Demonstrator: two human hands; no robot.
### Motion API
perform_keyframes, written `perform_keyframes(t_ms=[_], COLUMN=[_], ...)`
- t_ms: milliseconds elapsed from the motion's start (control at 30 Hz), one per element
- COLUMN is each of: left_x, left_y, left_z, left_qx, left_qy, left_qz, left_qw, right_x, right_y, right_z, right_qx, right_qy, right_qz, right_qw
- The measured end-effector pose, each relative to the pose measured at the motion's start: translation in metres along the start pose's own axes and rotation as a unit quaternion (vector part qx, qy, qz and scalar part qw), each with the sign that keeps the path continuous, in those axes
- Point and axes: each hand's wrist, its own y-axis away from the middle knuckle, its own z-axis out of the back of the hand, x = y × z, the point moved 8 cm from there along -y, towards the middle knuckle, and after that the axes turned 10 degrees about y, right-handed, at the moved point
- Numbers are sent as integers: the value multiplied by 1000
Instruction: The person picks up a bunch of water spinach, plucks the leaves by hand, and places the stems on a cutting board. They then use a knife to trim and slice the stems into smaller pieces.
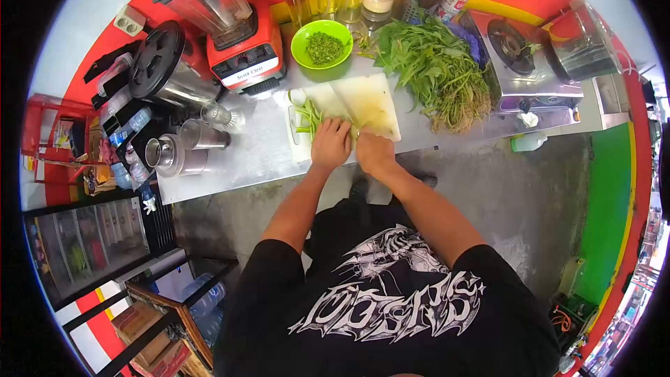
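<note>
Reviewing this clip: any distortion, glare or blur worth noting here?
Head view: strong fisheye, black corners, green wall bowed; head view: pale sheen on the metal table, far right edge washed out; head view: cutting board readable, knife less distinct against it.

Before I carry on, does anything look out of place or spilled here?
Nothing serious. A crumpled white scrap sits near the front of the stove, looking like stray litter. Green bits lie loose beside the green bowl rather than in it. Nothing looks clearly amiss on the cutting board.
</note>
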Motion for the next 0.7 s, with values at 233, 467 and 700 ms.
perform_keyframes(t_ms=[233,467,700], left_x=[2,2,1], left_y=[-1,-1,0], left_z=[-1,-2,-2], left_qx=[1,0,8], left_qy=[7,-4,-10], left_qz=[6,6,-2], left_qw=[1000,1000,1000], right_x=[-7,-3,-3], right_y=[11,7,-3], right_z=[-13,-7,-16], right_qx=[-9,-12,2], right_qy=[-12,-15,-53], right_qz=[-43,1,-21], right_qw=[999,1000,998])
